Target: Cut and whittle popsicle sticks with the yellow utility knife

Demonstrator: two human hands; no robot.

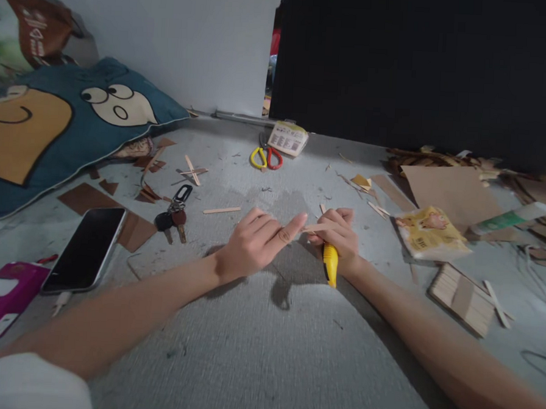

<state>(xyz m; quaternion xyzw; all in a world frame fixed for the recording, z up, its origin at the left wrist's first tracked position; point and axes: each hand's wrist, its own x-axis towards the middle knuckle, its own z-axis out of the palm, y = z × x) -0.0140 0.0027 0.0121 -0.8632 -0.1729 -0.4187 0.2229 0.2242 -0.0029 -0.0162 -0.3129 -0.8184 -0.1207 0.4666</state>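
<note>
Right hand [340,235]: fingers clamped on yellow knife [329,263] and stick [315,227]. Left hand [257,243]: fingers stretched open, one tip touching stick. Left: keys [174,214], phone [86,248]. Far: scissors [266,156].

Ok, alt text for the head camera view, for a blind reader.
The right hand grips a yellow utility knife and a thin wooden craft stick; the left hand touches the stick. A black smartphone and brown cardboard scraps lie nearby.

Home floor, serving as craft spot: cartoon cushion [75,139] is leaning against the wall [194,41]; phone [86,249], keys [173,214], scissors [266,158] and cardboard scraps [129,227] are lying across grey carpet [265,350].
</note>
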